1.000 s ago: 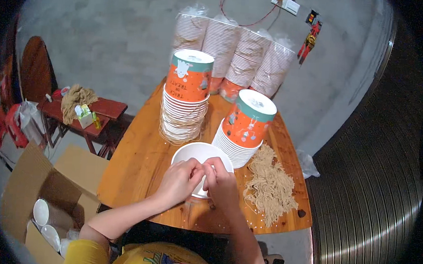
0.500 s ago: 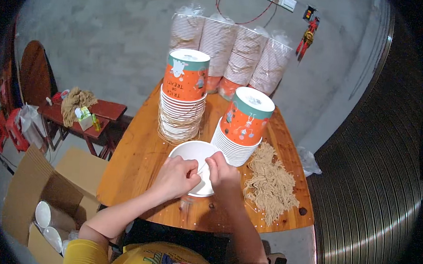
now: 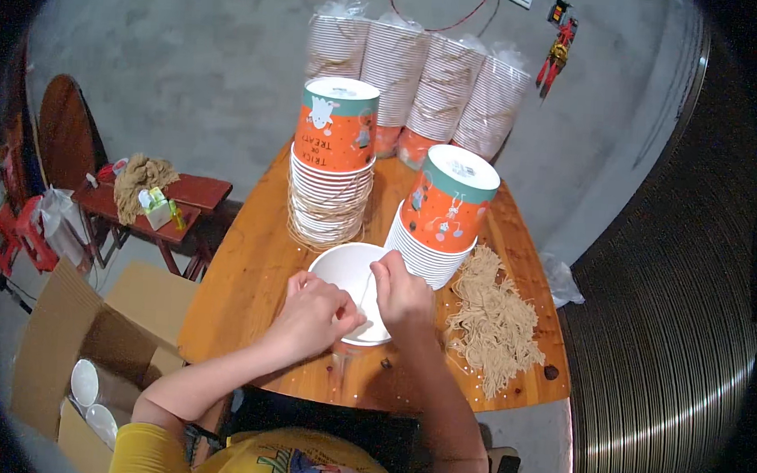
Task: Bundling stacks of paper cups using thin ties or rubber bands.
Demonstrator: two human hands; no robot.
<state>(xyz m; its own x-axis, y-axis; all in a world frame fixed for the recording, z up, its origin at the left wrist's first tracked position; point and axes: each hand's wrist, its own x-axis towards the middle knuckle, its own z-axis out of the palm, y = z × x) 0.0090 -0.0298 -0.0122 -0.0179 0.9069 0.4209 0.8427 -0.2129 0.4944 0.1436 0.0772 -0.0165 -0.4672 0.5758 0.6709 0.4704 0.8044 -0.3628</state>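
A white-lined paper bucket (image 3: 334, 264) rests with its mouth toward me at the table's middle. My left hand (image 3: 313, 317) lies over its near left rim, thumb and fingers closed in a pinch. My right hand (image 3: 403, 299) is closed at the right rim, thumb raised. A thin string (image 3: 366, 289) runs between the two hands across the bucket's mouth; the fingers hide its ends. Just beyond, an upside-down stack of orange and green buckets (image 3: 438, 212) stands on the right. Another stack (image 3: 337, 131) on the left has loose strings (image 3: 329, 204) around its rims.
A heap of tan strings (image 3: 498, 328) covers the right side of the wooden table (image 3: 242, 315). Several plastic-wrapped bucket stacks (image 3: 391, 70) line the back by the wall. At lower left stands an open carton (image 3: 57, 331) with white buckets. A red bench (image 3: 197, 191) is farther left.
My hands have drawn slightly apart, the right thumb lifting away from the left fingers, and more of the string shows between them. The whole view has shifted a little.
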